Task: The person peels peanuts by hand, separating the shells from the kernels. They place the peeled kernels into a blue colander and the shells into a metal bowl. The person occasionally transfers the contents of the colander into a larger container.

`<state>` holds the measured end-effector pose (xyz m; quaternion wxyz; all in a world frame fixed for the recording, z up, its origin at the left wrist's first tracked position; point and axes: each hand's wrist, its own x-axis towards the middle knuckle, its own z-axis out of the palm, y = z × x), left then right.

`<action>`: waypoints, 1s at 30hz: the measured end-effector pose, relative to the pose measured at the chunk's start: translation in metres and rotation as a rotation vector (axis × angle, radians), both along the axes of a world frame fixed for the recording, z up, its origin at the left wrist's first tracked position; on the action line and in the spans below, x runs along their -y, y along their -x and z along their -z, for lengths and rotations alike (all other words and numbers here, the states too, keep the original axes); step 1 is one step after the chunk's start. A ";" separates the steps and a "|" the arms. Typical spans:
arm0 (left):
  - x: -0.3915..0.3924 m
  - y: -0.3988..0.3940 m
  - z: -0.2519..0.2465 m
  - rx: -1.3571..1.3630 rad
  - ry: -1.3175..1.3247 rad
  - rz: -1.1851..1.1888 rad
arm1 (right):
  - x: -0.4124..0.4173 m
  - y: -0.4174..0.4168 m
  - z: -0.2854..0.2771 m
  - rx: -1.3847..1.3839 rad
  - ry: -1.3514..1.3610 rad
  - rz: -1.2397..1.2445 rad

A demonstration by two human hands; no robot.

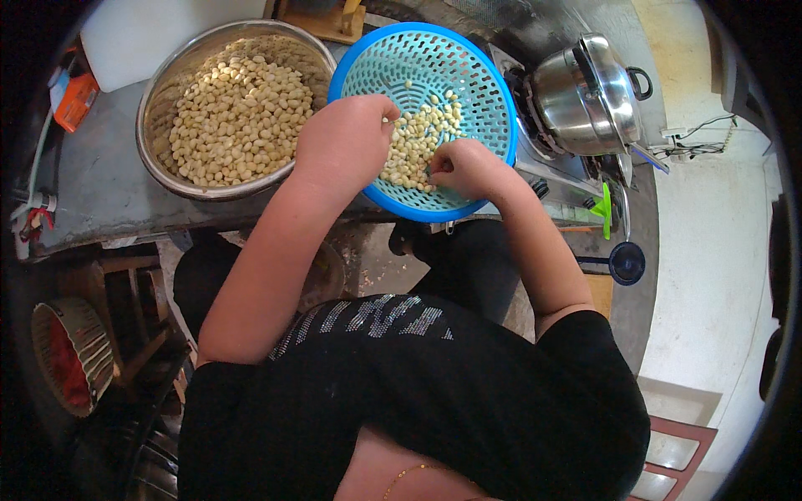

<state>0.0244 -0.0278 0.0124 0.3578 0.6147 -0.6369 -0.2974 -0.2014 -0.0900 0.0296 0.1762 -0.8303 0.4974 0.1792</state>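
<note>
A blue plastic colander [484,56] holds a layer of pale, peeled beans or nuts [410,141]. My left hand [351,134] is over the colander's left side, its thumb and fingertips drawn together above the pale pieces; whether it pinches one cannot be seen. Lower right in the colander, my right hand [470,168] has its fingers curled down at the edge of the pieces, and what lies between them is hidden. Left of the colander, close beside it, stands a wide stainless steel bowl [150,138] with a large heap of similar pale pieces [244,119].
A lidded steel pot [567,103] sits on a gas stove right of the colander. A black ladle [626,263] and a green plastic item [603,211] are at the lower right. An orange package [76,103] and a white board [156,37] lie at the left of the grey counter [100,181].
</note>
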 end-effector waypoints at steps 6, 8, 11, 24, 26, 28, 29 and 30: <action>0.001 0.000 0.002 -0.008 0.000 0.003 | -0.006 0.007 -0.006 0.087 0.033 0.037; 0.001 0.000 0.002 -0.012 0.006 0.005 | -0.005 0.014 -0.002 0.163 0.052 0.073; 0.000 0.001 0.001 0.000 0.010 0.000 | -0.002 0.021 0.000 0.134 0.153 0.046; 0.001 0.001 0.004 -0.008 0.022 -0.004 | -0.010 0.004 0.002 0.168 0.174 0.081; 0.001 0.001 0.005 -0.011 0.021 0.000 | -0.009 0.011 0.001 0.228 0.207 0.150; 0.002 0.002 0.004 -0.006 0.024 0.001 | -0.010 0.013 0.000 0.275 0.229 0.154; 0.001 0.001 0.005 -0.003 0.026 -0.004 | -0.011 0.011 0.001 0.304 0.220 0.134; 0.001 0.001 0.005 -0.002 0.030 -0.007 | -0.011 0.011 0.001 0.330 0.213 0.117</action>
